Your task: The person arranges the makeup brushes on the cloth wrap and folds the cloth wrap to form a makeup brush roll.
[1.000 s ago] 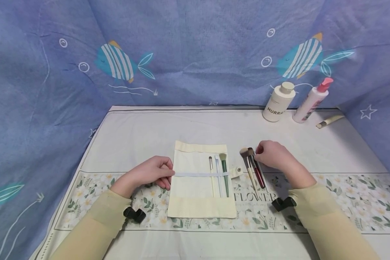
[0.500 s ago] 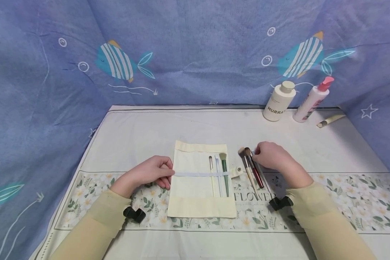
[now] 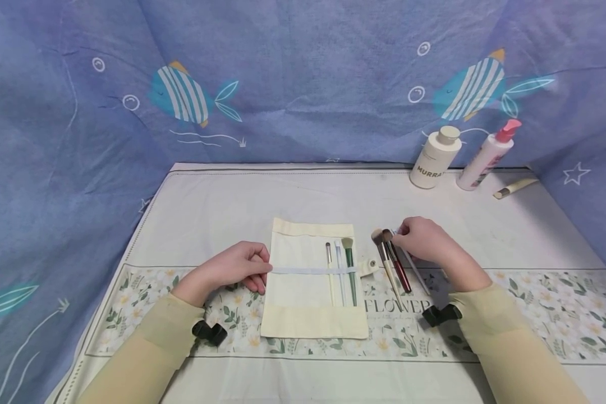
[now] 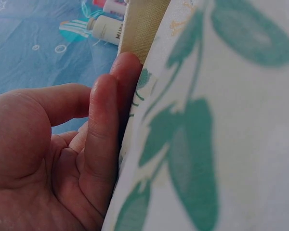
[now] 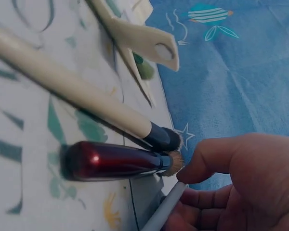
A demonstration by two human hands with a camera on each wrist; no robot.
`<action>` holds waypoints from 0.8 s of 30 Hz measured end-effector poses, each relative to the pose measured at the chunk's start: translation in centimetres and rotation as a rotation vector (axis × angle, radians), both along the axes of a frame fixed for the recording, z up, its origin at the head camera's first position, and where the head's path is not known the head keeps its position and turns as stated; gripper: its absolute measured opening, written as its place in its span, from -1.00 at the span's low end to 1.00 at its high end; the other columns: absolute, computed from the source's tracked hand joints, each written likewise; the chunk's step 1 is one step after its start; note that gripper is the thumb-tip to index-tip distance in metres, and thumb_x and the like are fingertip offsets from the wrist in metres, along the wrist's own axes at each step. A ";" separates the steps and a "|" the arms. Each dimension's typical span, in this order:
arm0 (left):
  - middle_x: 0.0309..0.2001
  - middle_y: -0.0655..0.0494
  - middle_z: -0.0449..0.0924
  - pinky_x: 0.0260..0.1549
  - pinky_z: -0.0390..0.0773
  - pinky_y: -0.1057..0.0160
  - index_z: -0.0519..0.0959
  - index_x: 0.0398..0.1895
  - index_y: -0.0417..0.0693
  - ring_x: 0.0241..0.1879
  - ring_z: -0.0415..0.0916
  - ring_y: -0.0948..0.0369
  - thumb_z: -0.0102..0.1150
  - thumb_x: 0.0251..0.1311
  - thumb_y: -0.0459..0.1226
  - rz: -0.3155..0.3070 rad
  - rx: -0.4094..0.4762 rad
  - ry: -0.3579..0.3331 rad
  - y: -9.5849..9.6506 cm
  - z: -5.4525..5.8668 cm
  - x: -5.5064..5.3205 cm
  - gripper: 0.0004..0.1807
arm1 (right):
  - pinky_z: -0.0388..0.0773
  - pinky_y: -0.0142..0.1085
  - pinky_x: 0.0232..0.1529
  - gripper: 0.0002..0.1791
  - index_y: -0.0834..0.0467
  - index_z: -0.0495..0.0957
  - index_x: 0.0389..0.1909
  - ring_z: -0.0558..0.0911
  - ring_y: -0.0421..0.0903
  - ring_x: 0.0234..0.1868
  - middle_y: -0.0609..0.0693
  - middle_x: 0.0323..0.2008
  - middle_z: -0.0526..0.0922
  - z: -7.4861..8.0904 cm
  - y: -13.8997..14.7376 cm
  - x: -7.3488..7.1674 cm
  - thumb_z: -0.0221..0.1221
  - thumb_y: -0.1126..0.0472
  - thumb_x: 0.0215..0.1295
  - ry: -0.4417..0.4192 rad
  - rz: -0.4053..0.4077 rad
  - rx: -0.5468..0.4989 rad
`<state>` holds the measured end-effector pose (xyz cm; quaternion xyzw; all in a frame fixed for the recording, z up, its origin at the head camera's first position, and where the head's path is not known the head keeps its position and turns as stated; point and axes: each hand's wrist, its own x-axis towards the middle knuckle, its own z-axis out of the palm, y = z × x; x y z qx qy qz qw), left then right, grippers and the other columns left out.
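A cream cloth brush roll [image 3: 298, 322] lies unrolled, with several slim makeup brushes, one a green makeup brush [image 3: 349, 264], under its pale elastic band [image 3: 298, 271]. My left hand [image 3: 244, 266] is at the roll's left edge, fingertips touching the cloth and fingers loosely bent. My right hand [image 3: 424, 238] pinches a slim pale makeup brush [image 5: 166, 207] between thumb and fingers near its upper end; the handle slants down to the right. Just left of it lie a dark red makeup brush [image 5: 113, 161] and a cream-handled makeup brush [image 5: 82, 94], bristles pointing away from me.
At the back right stand a white bottle [image 3: 434, 160] and a pump bottle [image 3: 487, 157] with a pink top. Beside them lies a short beige brush [image 3: 515, 188]. The roll's snap tab [image 3: 368, 266] sticks out toward the loose brushes. A blue fish-print curtain [image 3: 303, 84] hangs behind.
The right hand first shifted slightly left, then back right. The slim pale brush in it has swung away from the red one, its lower end moving right. The left hand has stayed put.
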<state>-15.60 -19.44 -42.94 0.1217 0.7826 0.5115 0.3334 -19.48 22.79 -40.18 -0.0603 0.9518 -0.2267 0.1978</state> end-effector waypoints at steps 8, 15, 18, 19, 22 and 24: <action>-0.41 -0.12 0.72 -0.40 0.77 0.19 0.41 -0.17 -0.28 -0.44 0.76 0.04 0.12 0.49 -0.31 -0.005 -0.006 0.008 0.1 0.1 0.0 -0.83 | 0.40 -0.24 -0.44 -0.69 0.21 0.50 -0.35 0.51 -0.08 -0.51 0.00 -0.54 0.52 0.2 -0.1 -0.1 0.16 0.03 0.44 0.060 -0.013 -0.054; -0.42 -0.12 0.72 -0.41 0.77 0.18 0.41 -0.18 -0.27 -0.44 0.77 0.03 0.11 0.49 -0.31 -0.005 -0.006 0.006 -0.1 0.0 0.0 -0.84 | 0.40 -0.22 -0.40 -0.79 0.28 0.49 -0.16 0.43 -0.09 -0.54 -0.01 -0.51 0.46 0.8 -0.5 0.0 0.03 0.19 0.44 0.050 -0.034 -0.182; -0.41 -0.11 0.72 -0.40 0.77 0.17 0.41 -0.18 -0.26 -0.43 0.77 0.03 0.11 0.50 -0.32 -0.002 -0.011 -0.001 -0.1 0.0 0.0 -0.85 | 0.42 -0.20 -0.43 -0.79 0.29 0.46 -0.14 0.40 -0.09 -0.61 -0.03 -0.58 0.40 1.0 -0.6 0.1 -0.02 0.20 0.48 0.022 -0.057 -0.234; -0.41 -0.11 0.72 -0.40 0.77 0.17 0.41 -0.18 -0.26 -0.43 0.77 0.03 0.11 0.50 -0.32 -0.002 -0.011 -0.002 -0.1 0.0 0.0 -0.85 | 0.43 -0.19 -0.44 -0.79 0.29 0.45 -0.14 0.39 -0.09 -0.62 -0.02 -0.59 0.39 1.1 -0.6 0.1 -0.03 0.21 0.49 0.018 -0.064 -0.251; -0.41 -0.11 0.72 -0.40 0.77 0.17 0.42 -0.17 -0.26 -0.43 0.77 0.03 0.10 0.50 -0.32 0.001 -0.008 -0.002 -0.1 -0.1 -0.1 -0.86 | 0.43 -0.19 -0.47 -0.79 0.29 0.43 -0.16 0.37 -0.10 -0.64 -0.01 -0.55 0.42 1.3 -0.7 0.1 -0.07 0.21 0.50 0.013 -0.083 -0.294; -0.41 -0.11 0.72 -0.40 0.77 0.18 0.41 -0.17 -0.26 -0.43 0.77 0.04 0.10 0.50 -0.32 -0.002 -0.009 0.001 -0.1 -0.1 -0.1 -0.85 | 0.43 -0.19 -0.48 -0.77 0.30 0.42 -0.14 0.36 -0.11 -0.63 0.02 -0.51 0.46 1.3 -0.7 0.1 -0.10 0.21 0.53 0.011 -0.092 -0.324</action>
